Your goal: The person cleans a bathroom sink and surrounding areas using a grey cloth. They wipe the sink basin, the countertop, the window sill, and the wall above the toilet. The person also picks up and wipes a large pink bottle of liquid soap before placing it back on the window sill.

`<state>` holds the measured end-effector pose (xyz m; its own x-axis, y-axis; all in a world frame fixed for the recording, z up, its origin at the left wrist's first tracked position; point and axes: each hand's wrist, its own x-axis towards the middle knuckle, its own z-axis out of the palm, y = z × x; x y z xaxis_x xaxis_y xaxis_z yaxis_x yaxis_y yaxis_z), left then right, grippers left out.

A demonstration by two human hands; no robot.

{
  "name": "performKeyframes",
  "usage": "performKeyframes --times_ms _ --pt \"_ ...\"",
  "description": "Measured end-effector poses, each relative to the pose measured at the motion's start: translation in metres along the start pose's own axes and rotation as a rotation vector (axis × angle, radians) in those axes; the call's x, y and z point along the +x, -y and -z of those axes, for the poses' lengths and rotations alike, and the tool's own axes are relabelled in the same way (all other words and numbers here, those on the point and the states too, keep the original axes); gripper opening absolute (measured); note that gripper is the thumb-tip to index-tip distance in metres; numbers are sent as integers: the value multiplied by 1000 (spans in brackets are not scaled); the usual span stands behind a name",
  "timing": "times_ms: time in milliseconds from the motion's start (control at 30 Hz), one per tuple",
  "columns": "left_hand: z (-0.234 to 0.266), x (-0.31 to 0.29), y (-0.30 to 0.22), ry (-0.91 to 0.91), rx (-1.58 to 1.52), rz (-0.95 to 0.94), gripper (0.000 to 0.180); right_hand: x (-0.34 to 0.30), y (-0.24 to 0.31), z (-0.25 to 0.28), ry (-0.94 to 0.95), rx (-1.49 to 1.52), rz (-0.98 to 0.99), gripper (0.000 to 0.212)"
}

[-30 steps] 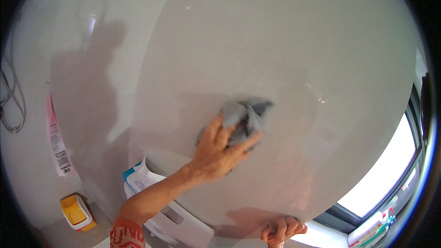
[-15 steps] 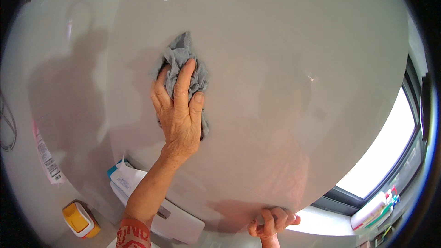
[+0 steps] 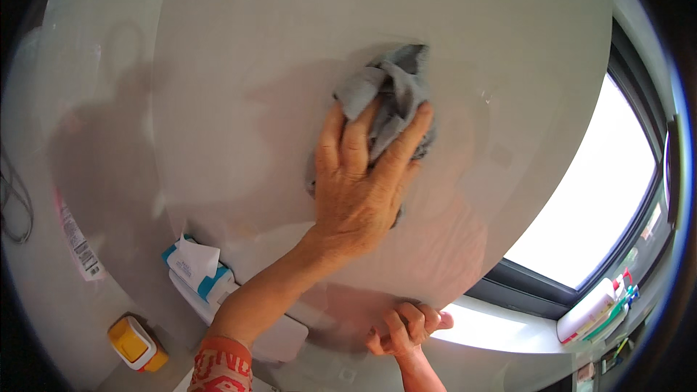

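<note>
A crumpled grey cloth (image 3: 392, 94) lies pressed against a broad, glossy pale-grey panel (image 3: 247, 152). My left hand (image 3: 359, 189) is closed on it, the fingers bent over its folds and the back of the hand facing me. Lower down, my right hand (image 3: 406, 328) has curled fingers near the bottom edge of the panel. Whether anything is inside those fingers is hidden.
Below the panel at lower left are a blue-and-white tissue box (image 3: 196, 265), a white lidded thing (image 3: 279, 337) and a yellow-and-white container (image 3: 136, 343). To the right stand a dark-framed window (image 3: 581, 196) and a white bottle (image 3: 587, 312).
My left hand has slid the cloth to the right across the panel, uncovering more of the tissue box. My right hand appears slightly higher and further left in view. The view itself has shifted.
</note>
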<state>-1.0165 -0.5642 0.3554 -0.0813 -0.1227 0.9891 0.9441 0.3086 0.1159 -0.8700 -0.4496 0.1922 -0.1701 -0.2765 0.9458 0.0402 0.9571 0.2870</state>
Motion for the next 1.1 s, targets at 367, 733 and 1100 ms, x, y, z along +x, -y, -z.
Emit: performKeyframes --times_ms 367,733,1100 --pt "-39 -31 -63 42 -57 -207 55 7 -8 12 -4 168 6 24" --pt "-20 -137 -91 208 59 57 46 -25 -14 75 83 374 -52 27" --pt "-21 -247 -104 161 167 42 43 -63 -15 93 275 439 -86 32"
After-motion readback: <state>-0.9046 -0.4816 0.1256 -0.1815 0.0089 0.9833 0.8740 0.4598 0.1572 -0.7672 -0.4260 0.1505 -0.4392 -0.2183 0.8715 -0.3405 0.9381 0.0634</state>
